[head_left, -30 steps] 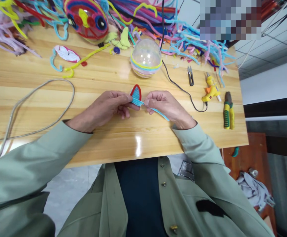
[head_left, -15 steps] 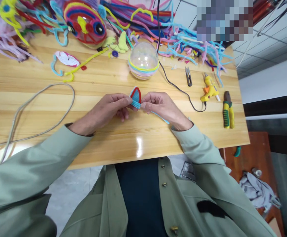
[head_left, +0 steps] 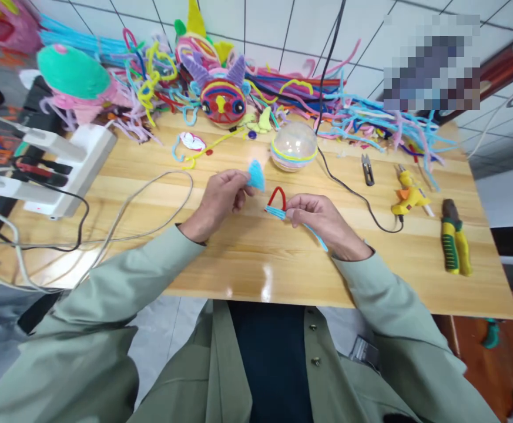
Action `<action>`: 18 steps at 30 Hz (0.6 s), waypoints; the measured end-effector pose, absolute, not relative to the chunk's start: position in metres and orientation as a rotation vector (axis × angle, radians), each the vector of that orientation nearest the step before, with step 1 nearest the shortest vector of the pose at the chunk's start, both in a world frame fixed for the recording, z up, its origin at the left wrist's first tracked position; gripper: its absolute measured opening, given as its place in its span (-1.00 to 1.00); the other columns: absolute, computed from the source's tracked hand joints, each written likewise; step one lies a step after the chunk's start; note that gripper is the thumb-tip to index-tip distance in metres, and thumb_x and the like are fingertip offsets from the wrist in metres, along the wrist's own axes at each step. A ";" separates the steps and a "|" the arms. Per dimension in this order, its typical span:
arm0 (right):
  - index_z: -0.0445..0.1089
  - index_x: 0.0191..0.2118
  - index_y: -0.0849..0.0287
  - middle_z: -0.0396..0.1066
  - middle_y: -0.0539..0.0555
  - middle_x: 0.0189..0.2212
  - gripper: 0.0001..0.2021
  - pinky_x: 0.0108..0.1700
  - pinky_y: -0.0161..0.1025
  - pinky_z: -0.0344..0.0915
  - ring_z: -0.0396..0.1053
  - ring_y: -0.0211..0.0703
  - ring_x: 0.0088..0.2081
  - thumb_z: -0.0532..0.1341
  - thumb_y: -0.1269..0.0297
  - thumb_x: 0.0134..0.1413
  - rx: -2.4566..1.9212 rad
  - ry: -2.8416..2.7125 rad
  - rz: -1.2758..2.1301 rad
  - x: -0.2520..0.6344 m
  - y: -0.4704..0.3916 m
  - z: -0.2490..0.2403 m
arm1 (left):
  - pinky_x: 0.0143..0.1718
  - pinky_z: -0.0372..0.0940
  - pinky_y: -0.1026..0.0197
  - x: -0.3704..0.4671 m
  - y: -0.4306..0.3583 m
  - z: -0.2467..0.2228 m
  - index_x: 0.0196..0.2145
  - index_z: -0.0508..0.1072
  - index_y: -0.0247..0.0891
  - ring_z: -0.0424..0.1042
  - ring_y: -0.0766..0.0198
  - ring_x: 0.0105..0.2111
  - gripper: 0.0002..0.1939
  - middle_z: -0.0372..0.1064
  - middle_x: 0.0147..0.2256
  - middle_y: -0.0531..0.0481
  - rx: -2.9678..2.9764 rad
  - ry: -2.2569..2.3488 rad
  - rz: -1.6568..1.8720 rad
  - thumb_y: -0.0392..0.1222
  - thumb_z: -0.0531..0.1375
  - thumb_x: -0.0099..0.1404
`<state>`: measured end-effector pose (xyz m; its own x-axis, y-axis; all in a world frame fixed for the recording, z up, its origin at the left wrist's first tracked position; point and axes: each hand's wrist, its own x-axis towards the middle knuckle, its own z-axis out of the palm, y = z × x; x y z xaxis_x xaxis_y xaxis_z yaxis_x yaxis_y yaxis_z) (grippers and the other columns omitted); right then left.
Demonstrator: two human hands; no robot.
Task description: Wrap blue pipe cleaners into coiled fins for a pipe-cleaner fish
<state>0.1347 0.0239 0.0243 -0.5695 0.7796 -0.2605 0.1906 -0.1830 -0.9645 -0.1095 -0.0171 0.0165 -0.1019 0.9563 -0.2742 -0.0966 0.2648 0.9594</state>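
Note:
Between the thumb and fingers of my left hand (head_left: 223, 197) is a small blue fuzzy triangular piece (head_left: 257, 175), held above the table. My right hand (head_left: 320, 218) pinches one end of a pipe-cleaner piece (head_left: 275, 212), a red arch over a flat base of blue strands. A blue tail (head_left: 317, 236) trails below that hand toward its wrist. The two pieces are apart, with a small gap between them. Just beyond the hands sits a clear plastic ball (head_left: 295, 141) ringed with yellow, blue and pink strands.
A yellow glue gun (head_left: 408, 192), thread snips (head_left: 368, 170) and green-yellow pliers (head_left: 455, 238) lie at right. Heaps of pipe cleaners (head_left: 362, 120) and a decorated red ball (head_left: 223, 106) line the back. At left are a white power strip (head_left: 77, 167) and a looping cable (head_left: 124, 202).
Earlier, both hands held the blue triangle and the red arch together. Now they are separated, the triangle in my left hand, the arch in my right. The view has swung, showing more at left.

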 end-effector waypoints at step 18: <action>0.54 -0.34 0.12 0.46 -0.09 -0.50 -0.74 -0.29 -0.26 0.38 0.31 -0.28 -0.45 0.51 0.09 -0.04 -1.059 -1.453 1.656 0.125 0.014 0.036 | -0.57 0.24 0.29 -0.089 -0.031 0.027 -0.32 0.57 -0.23 0.34 0.35 -0.57 -0.48 0.48 -0.42 0.00 1.059 1.128 1.041 0.34 0.41 0.32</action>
